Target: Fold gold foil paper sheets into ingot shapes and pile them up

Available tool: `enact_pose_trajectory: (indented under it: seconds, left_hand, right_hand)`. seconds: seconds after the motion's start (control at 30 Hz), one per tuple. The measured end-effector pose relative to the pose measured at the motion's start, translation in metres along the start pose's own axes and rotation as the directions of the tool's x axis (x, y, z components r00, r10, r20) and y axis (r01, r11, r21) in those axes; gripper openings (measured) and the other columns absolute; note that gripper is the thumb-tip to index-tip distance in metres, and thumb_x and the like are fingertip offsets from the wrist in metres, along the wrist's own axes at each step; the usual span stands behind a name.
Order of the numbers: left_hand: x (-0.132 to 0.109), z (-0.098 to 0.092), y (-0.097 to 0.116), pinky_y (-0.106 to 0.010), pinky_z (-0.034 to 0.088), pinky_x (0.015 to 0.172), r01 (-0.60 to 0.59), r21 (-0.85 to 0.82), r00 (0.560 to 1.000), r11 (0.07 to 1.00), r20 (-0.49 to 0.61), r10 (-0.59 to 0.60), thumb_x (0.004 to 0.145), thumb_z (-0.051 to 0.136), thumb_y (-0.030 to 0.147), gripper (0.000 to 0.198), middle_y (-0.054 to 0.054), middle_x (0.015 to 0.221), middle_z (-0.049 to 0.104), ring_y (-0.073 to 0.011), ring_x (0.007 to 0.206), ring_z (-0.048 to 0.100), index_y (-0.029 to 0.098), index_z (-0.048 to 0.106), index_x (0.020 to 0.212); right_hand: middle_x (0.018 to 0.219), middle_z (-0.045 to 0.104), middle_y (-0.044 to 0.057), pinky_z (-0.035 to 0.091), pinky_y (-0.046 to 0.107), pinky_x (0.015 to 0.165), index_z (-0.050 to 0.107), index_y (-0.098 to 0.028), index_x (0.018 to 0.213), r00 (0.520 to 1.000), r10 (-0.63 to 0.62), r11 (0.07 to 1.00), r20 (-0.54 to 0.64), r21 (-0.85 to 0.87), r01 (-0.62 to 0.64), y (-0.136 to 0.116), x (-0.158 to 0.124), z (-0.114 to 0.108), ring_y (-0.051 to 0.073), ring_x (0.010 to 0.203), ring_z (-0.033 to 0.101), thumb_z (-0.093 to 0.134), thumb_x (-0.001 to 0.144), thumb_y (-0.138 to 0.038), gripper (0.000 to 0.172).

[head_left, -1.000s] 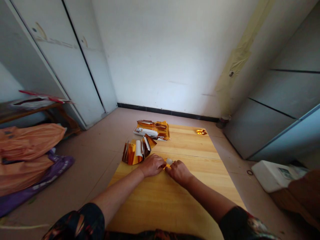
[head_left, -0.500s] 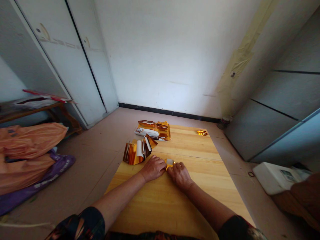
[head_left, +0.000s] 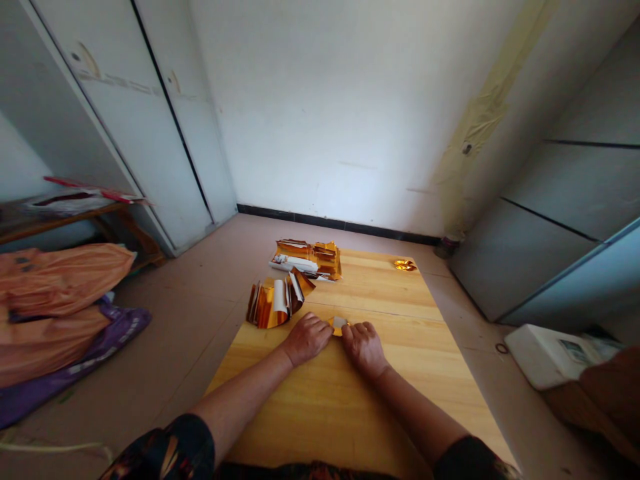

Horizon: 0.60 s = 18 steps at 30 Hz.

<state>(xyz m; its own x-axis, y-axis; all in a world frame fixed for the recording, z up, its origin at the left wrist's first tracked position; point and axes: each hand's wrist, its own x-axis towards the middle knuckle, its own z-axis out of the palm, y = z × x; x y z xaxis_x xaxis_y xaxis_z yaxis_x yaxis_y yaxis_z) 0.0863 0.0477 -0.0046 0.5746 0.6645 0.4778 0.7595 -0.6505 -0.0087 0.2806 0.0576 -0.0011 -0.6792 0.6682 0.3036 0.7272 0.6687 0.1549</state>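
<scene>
One wooden table [head_left: 320,407] stands before a white wall [head_left: 320,120], with two cabinet doors on the left. Two bundles of gold-and-white paper lie at the table's left side: a fanned near bundle [head_left: 273,305] and a far bundle [head_left: 327,261]. One shiny gold folded piece [head_left: 405,265] sits alone near the far right corner. One small gold sheet [head_left: 339,325], pale in the middle, lies between the person's two hands, right of the near bundle. The left hand [head_left: 307,338] and right hand [head_left: 365,347] curl narrowly at its opposite ends; whether they pinch or merely press it cannot be told. Pale lettering on one purple bag [head_left: 117,341] is too blurred to read.
</scene>
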Motion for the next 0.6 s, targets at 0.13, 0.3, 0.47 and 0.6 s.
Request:
enact_pose_trajectory:
  seconds: [0.13,0.3,0.47,0.6]
  left_hand:
    - [-0.002,-0.002,0.001,-0.031,0.04,0.071,0.022,-0.065,1.0,0.998,0.019,-0.021,0.085,0.045,0.014,0.019,-0.004,0.077,0.064,-0.0157,0.074,0.058,0.018,0.06,0.097]
    - [-0.005,0.0,0.001,-0.033,0.044,0.075,0.117,-0.094,0.993,0.989,0.023,-0.115,0.083,0.046,0.011,0.02,-0.007,0.091,0.064,-0.0174,0.079,0.058,0.018,0.061,0.094]
    - [-0.004,0.005,0.001,-0.034,0.047,0.085,0.19,-0.167,0.982,0.967,0.011,-0.191,0.08,0.049,0.008,0.018,-0.009,0.109,0.06,-0.0191,0.094,0.058,0.017,0.063,0.088]
    - [-0.002,0.009,0.001,-0.034,0.047,0.089,0.234,-0.222,0.972,0.947,0.025,-0.235,0.079,0.049,0.006,0.018,-0.008,0.106,0.06,-0.0187,0.099,0.056,0.018,0.062,0.083]
  right_hand:
    - [0.074,0.062,0.004,0.028,0.031,0.072,0.058,-0.015,0.095,0.991,0.103,0.995,-0.088,0.023,-0.101,-0.006,-0.004,0.004,0.017,0.071,0.051,0.048,0.089,-0.013,0.011]
    - [0.08,0.064,0.004,0.027,0.033,0.08,0.059,-0.018,0.082,0.981,0.179,0.982,-0.075,0.067,-0.174,-0.014,-0.007,0.0,0.016,0.079,0.052,0.047,0.091,-0.014,0.016]
    - [0.082,0.064,0.003,0.027,0.031,0.076,0.061,-0.019,0.082,0.971,0.236,0.968,-0.038,0.096,-0.232,-0.015,-0.005,-0.004,0.016,0.079,0.052,0.048,0.092,-0.018,0.016]
    - [0.083,0.062,0.003,0.027,0.029,0.073,0.061,-0.021,0.081,0.964,0.265,0.958,-0.007,0.121,-0.262,-0.013,-0.004,-0.004,0.016,0.079,0.05,0.049,0.092,-0.021,0.016]
